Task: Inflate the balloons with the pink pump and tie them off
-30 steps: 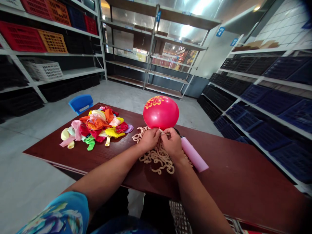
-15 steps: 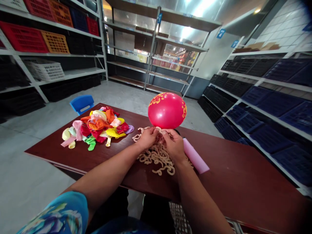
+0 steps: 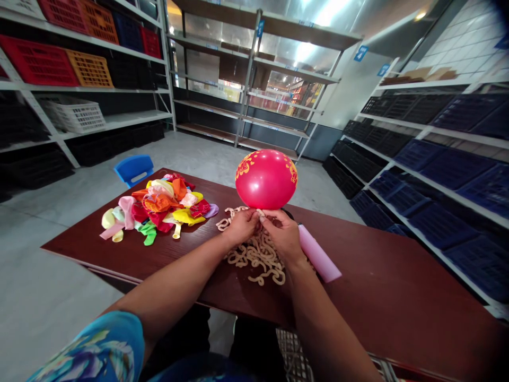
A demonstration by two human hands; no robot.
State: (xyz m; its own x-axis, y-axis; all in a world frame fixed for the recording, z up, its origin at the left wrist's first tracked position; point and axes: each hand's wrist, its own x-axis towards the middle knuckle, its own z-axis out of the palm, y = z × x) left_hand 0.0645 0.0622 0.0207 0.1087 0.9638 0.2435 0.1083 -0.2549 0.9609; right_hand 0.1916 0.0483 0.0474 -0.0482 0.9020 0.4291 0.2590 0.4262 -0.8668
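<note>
An inflated red balloon with yellow print stands upright above my two hands. My left hand and my right hand are closed together round the balloon's neck, fingers pinched. Under them on the dark red table lies a heap of beige curled clips. A pink cylinder-shaped pump lies just right of my right hand. What the fingers hold besides the neck is hidden.
A pile of limp balloons in many colours lies on the table's left part. A blue chair stands beyond the table's far left corner. Shelves with crates line both sides of the room.
The balloon has turned and swayed, first to the right, then back to the left. My hands have stayed at its neck, shifting only slightly.
</note>
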